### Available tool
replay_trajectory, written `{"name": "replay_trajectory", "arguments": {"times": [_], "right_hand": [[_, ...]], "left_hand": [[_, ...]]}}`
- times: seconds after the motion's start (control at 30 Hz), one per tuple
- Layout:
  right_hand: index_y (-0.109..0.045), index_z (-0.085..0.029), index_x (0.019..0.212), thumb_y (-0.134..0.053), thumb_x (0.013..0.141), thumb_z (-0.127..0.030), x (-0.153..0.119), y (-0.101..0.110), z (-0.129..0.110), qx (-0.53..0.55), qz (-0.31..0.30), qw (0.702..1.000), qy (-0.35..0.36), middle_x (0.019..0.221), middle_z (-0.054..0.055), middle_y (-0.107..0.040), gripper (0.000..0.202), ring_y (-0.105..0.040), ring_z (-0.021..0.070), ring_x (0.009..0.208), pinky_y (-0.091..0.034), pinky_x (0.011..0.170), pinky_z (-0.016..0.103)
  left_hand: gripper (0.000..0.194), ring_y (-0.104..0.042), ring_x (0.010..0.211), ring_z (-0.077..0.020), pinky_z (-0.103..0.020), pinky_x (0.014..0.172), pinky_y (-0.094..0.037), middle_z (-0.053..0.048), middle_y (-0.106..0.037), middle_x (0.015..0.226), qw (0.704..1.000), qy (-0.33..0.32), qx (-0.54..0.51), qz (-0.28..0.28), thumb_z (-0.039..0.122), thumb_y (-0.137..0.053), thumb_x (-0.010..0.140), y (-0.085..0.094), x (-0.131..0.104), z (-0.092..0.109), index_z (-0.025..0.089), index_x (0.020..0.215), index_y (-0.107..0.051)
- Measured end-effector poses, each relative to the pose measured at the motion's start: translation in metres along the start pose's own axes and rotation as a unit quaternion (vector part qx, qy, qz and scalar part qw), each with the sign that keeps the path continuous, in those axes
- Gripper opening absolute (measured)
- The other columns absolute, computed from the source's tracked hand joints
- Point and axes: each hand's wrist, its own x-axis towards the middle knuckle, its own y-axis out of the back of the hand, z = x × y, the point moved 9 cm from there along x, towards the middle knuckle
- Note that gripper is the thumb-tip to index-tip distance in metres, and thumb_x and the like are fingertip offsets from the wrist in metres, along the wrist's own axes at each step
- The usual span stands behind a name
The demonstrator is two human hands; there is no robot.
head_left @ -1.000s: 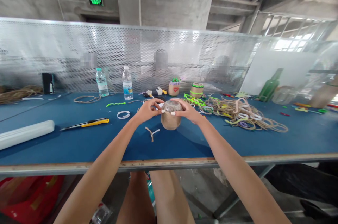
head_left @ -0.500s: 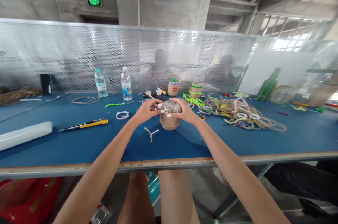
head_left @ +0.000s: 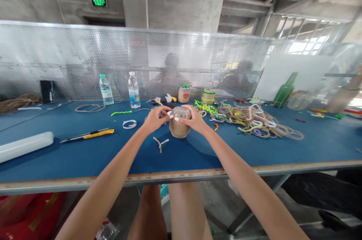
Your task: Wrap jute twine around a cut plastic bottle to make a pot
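A twine-wrapped jar [head_left: 180,130] stands on the blue table in front of me, its clear, bare end facing up. My right hand [head_left: 194,120] grips it from the right, fingers over the top and thumb across the near side. At the jar's upper left edge, my left hand [head_left: 157,119] has thumb and index finger pinched together. A small white bit shows by those fingertips, too small to name. Just left of the jar lies a forked scrap of twine and white strip [head_left: 160,143].
A yellow utility knife [head_left: 98,133], a white roll [head_left: 26,146] and a white ring [head_left: 129,124] lie left. Two water bottles [head_left: 134,94] and two decorated jars [head_left: 184,94] stand behind. Tangled twine [head_left: 263,121] spreads right, with a green bottle [head_left: 285,91] beyond. A perforated metal screen [head_left: 113,55] closes the back.
The whole view has shifted slightly. Both hands stay on the jar, with the left thumb and fingertips moving only a little along its upper edge.
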Motion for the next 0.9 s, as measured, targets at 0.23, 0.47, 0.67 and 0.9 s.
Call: {"name": "replay_trajectory", "arguments": {"times": [0.23,0.47,0.67,0.9], "right_hand": [[-0.050,-0.021,0.114,-0.071,0.065,-0.046,0.0009,0.0002,-0.0005,-0.009,0.011,1.000,-0.011,0.117,0.010,-0.060,0.059,-0.056,0.0284,0.110,-0.042,0.097,0.045],[-0.051,-0.019,0.112,-0.071,0.066,-0.050,0.0003,-0.0002,-0.0032,-0.014,0.020,1.000,-0.017,0.113,0.010,-0.060,0.059,-0.057,0.0277,0.107,-0.043,0.094,0.044],[-0.052,-0.022,0.117,-0.073,0.066,-0.046,0.0017,0.0001,0.0017,0.006,-0.001,1.000,-0.009,0.121,0.009,-0.058,0.060,-0.055,0.0278,0.113,-0.041,0.098,0.043],[-0.048,-0.022,0.124,-0.074,0.065,-0.042,-0.0011,0.0006,0.0012,0.045,-0.064,0.997,-0.004,0.133,0.009,-0.052,0.068,-0.050,0.0273,0.121,-0.039,0.103,0.042]], "left_hand": [[0.027,-0.054,0.048,-0.0072,-0.018,0.046,-0.046,0.001,-0.063,0.068,1.000,-0.005,0.004,0.014,0.027,-0.070,0.074,0.0019,0.0008,-0.0005,0.015,0.097,-0.063],[0.026,-0.053,0.046,-0.0070,-0.017,0.042,-0.041,0.001,-0.062,0.068,1.000,-0.001,0.014,0.017,0.027,-0.068,0.077,0.0021,0.0014,-0.0036,0.013,0.099,-0.063],[0.028,-0.053,0.047,-0.0075,-0.017,0.043,-0.041,0.001,-0.062,0.069,1.000,-0.002,0.009,0.010,0.025,-0.068,0.075,0.0018,0.0025,-0.0034,0.013,0.099,-0.063],[0.039,-0.053,0.049,-0.0069,-0.020,0.049,-0.044,0.002,-0.060,0.071,1.000,-0.008,-0.009,-0.009,0.022,-0.073,0.067,-0.0059,0.0032,0.0011,0.013,0.102,-0.059]]}}
